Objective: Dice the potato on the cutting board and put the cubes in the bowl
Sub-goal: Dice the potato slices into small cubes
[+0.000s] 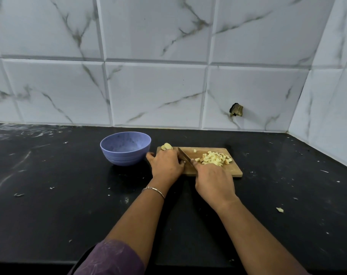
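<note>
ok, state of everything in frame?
purple bowl: upright, empty
cutting board: flat on counter
potato cubes: piled on board's right half
potato piece: uncut, far left board corner, held by left hand
knife: blade over board, gripped by right hand
potato scrap: loose on counter

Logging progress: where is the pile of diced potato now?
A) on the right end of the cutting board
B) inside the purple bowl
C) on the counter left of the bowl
A: the potato cubes lie heaped on the cutting board, right of the knife; none show in the bowl.
</note>
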`<act>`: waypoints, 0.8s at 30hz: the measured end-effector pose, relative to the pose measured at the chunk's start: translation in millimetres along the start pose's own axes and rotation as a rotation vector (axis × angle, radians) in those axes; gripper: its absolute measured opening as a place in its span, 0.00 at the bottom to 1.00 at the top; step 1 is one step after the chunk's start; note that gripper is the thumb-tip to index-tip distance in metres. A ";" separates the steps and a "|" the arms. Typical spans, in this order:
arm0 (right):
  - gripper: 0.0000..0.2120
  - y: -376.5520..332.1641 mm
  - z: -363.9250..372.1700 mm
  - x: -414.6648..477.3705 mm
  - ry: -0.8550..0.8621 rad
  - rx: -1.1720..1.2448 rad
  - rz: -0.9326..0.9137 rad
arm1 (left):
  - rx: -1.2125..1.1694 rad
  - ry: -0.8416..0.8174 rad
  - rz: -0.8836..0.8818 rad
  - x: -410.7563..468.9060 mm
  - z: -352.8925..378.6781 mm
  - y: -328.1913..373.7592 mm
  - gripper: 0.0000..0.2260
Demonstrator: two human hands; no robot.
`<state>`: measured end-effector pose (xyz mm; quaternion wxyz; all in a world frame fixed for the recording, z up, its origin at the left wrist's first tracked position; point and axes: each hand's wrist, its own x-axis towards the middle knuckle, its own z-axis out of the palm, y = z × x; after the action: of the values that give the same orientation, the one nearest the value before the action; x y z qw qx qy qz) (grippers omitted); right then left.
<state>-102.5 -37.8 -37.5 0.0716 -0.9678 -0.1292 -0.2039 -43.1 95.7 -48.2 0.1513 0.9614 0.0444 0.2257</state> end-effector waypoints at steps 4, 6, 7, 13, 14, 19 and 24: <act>0.23 8.9 -7.2 -0.9 0.055 0.110 0.084 | -0.018 -0.015 0.012 1.9 -0.9 -0.3 0.06; 0.21 10.0 -11.6 -1.8 0.091 0.170 0.094 | -0.031 -0.026 0.013 3.3 -2.6 0.2 0.06; 0.21 9.7 -13.4 -2.3 0.097 0.192 0.087 | -0.038 -0.023 0.010 3.6 -4.2 0.3 0.08; 0.20 5.7 -21.0 -4.1 0.026 0.199 0.039 | -0.162 0.066 -0.090 2.9 -15.6 -3.0 0.12; 0.20 4.9 -21.5 -4.3 0.009 0.198 0.037 | -0.190 0.079 -0.106 2.1 -17.3 -3.3 0.13; 0.19 3.3 -25.1 -7.8 -0.048 0.207 0.019 | -0.325 0.131 -0.125 1.4 -18.6 -6.4 0.13; 0.19 5.9 -27.2 -10.0 -0.069 0.208 0.006 | -0.373 0.134 -0.126 1.6 -17.7 -7.6 0.13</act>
<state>-119.9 -50.9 -17.5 0.1677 -0.9620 -0.1491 -0.1559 -49.7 108.0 -34.8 0.3372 0.8948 0.0720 0.2834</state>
